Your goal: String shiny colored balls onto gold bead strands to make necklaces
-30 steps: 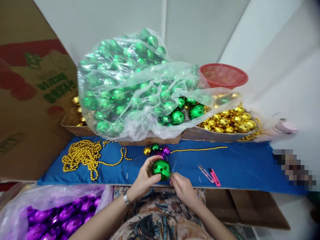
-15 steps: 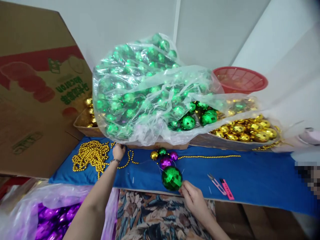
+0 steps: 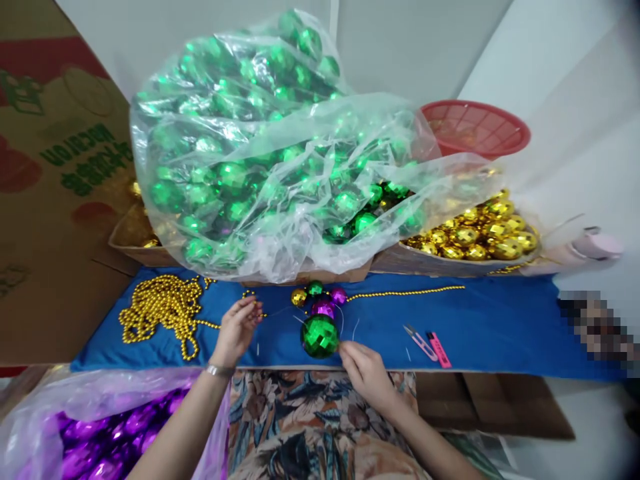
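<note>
Near the blue cloth's middle lies a cluster of shiny faceted balls: a large green ball (image 3: 320,336), a purple ball (image 3: 323,308) behind it, and small gold, green and purple ones further back. Thin clear threads stick out around them. My right hand (image 3: 367,373) is closed, its fingertips at the large green ball's lower right edge. To the left, my left hand (image 3: 237,333) pinches a gold bead string (image 3: 249,293); a thread runs from its end toward the cluster. A straight gold bead strand (image 3: 405,292) extends right from the small purple ball.
A heap of gold beads (image 3: 160,307) lies on the left. Pink scissors (image 3: 423,343) and a pink cutter (image 3: 439,350) lie right. Behind stand a plastic bag of green balls (image 3: 230,180), gold balls (image 3: 467,235) and a red basket (image 3: 475,127). Purple balls (image 3: 115,433) are below left.
My left hand has come off the cloth's back edge, moving right and nearer with the bead string. My right hand stays at the large green ball. The camera view has shifted.
</note>
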A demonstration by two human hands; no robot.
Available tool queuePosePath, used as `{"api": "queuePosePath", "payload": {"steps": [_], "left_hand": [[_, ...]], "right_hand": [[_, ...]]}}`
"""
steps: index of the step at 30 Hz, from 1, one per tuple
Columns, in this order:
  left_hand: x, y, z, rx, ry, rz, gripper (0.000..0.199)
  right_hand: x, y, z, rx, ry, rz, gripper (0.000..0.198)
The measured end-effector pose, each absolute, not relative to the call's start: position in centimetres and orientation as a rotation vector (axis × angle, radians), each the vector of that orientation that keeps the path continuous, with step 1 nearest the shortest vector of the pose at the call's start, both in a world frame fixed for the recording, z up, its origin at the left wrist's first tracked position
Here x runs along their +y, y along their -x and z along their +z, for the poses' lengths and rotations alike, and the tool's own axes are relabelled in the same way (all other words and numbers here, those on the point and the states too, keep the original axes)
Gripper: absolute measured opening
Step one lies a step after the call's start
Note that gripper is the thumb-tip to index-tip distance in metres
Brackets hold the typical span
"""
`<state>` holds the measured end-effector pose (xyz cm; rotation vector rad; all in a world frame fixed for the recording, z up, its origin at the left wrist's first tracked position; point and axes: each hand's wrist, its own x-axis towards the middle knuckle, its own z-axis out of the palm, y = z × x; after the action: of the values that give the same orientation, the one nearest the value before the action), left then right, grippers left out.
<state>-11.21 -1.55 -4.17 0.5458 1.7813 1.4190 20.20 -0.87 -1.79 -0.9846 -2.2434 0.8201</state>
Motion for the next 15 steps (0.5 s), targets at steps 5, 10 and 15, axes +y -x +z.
{"api": "queuePosePath", "payload": {"steps": [5,10,15], "left_hand": [[-2.8,5.4,-1.3,1.184,-0.291,1.453,0.035],[-2.7,3.6,0.2,0.991,-0.226,1.43,0.03],[-2.5,3.2,0.4,0.96,-0.173,1.417,0.03]], "right_hand": [[-1.1,-19.6,-1.9,-2.372,0.997,0.659,0.027],[-1.2,-20.0,-1.7,-2.38,1.039,0.582,0.03],[-1.4,-20.3,-1.5,-2.371,1.035,0.573,0.031]]}}
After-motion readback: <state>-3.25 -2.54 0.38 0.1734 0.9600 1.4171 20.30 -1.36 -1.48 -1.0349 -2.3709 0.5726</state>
